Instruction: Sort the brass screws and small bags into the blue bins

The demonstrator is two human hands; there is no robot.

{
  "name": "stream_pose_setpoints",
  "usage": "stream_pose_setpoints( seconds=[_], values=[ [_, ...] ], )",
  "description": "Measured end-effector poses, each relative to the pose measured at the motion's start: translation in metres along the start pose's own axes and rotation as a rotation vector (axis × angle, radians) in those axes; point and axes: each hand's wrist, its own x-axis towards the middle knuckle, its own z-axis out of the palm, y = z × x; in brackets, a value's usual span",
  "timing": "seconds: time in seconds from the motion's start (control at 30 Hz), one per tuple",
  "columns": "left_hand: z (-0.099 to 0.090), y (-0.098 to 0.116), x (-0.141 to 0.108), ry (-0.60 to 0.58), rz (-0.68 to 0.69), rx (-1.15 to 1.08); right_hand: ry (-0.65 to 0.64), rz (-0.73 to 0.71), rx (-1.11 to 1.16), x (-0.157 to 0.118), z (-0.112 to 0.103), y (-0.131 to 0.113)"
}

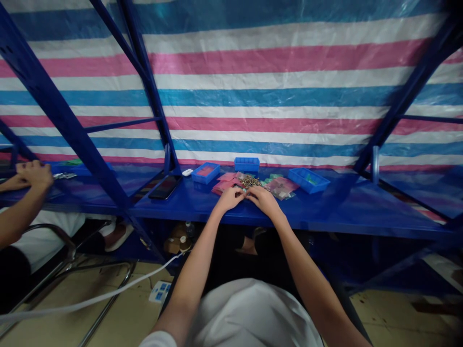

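My left hand (230, 199) and my right hand (264, 199) meet at the front of the blue table (202, 205). Their fingertips are pinched and nearly touching; whatever is between them is too small to make out. Just beyond my fingers lies a heap of small brass-coloured metal parts (250, 181). Pink plastic bags (226, 181) lie left of the heap. On its right, beside my right hand, is another pinkish clear bag (282, 187) with small pieces in or under it. Some green packets (272, 178) lie behind that bag.
Blue bins stand around the heap: one with pink contents (205, 172), one at the back (247, 164), one with green contents (308, 180). A phone (165, 187) and a white case (187, 172) lie left. Blue posts (68, 111) frame the table. A co-worker's hands (36, 174) are far left.
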Motion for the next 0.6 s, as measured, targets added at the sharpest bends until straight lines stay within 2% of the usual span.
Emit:
stream_pose_setpoints(
  seconds=[0.13,0.3,0.6],
  values=[
    [0.001,-0.001,0.001,0.022,-0.011,0.019,-0.041,0.007,0.043,0.003,0.003,0.005],
    [0.002,0.001,0.000,0.080,-0.036,0.036,-0.015,0.074,0.047,0.002,0.006,0.010],
    [0.000,0.004,-0.002,0.039,-0.023,0.038,0.034,0.064,0.127,0.001,0.007,0.013]
  ],
)
